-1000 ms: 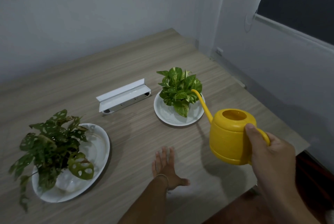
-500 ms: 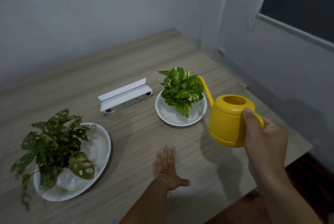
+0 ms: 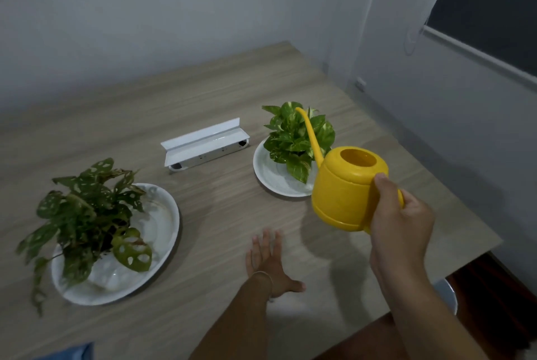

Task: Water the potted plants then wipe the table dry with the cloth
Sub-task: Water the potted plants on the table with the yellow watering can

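Above the small plant (image 3: 296,140), right hand (image 3: 402,223) holding yellow watering can (image 3: 345,188)

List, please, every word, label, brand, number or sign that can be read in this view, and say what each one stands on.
None can be read.
white power strip box: a few small dark marks on its front face, too small and blurred to read.
yellow watering can: plain, no label on the side in view.
The two white plates: no print visible.

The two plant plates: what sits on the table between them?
In the head view, a white box lies between the left plate and right plate, slightly farther back.
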The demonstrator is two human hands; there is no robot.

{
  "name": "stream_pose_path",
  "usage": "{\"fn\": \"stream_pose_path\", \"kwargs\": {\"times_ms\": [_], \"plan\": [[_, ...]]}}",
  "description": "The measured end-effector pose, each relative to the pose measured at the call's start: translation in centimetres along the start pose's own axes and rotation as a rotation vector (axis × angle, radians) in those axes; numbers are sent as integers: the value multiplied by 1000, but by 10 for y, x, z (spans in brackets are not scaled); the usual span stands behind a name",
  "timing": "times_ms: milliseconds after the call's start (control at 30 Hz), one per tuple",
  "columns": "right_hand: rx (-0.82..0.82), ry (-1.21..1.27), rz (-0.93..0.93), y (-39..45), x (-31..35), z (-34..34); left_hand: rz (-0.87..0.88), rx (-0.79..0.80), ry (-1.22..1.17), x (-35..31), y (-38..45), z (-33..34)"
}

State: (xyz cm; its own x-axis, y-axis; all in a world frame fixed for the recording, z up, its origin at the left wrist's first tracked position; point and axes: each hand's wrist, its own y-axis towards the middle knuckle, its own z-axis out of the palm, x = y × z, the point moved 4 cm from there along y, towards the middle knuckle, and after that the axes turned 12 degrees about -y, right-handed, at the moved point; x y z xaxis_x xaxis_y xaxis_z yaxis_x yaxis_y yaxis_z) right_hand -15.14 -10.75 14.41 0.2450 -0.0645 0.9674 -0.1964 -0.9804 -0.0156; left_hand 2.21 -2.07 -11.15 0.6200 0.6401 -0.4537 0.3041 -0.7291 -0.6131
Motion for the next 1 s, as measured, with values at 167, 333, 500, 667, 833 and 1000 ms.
{"fn": "stream_pose_path", "kwargs": {"times_ms": [167,333,500,667,833,1000], "plan": [[-39,68,71,-25,-15,2,81,-99,-72,3,-7,2],[-83,146,172,-50,-25,1,182,-193,-276,27,-27,-7],[-102,243,238,-79,-22,17,223,-396,-492,96,-82,-36],[-51,270,242,-123,-5,40,8,-520,-498,198,-140,-59],[68,211,199,-176,16,75,-211,-479,-390,276,-172,-69],[200,105,139,-228,26,106,-193,-343,-240,293,-175,-66]]}}
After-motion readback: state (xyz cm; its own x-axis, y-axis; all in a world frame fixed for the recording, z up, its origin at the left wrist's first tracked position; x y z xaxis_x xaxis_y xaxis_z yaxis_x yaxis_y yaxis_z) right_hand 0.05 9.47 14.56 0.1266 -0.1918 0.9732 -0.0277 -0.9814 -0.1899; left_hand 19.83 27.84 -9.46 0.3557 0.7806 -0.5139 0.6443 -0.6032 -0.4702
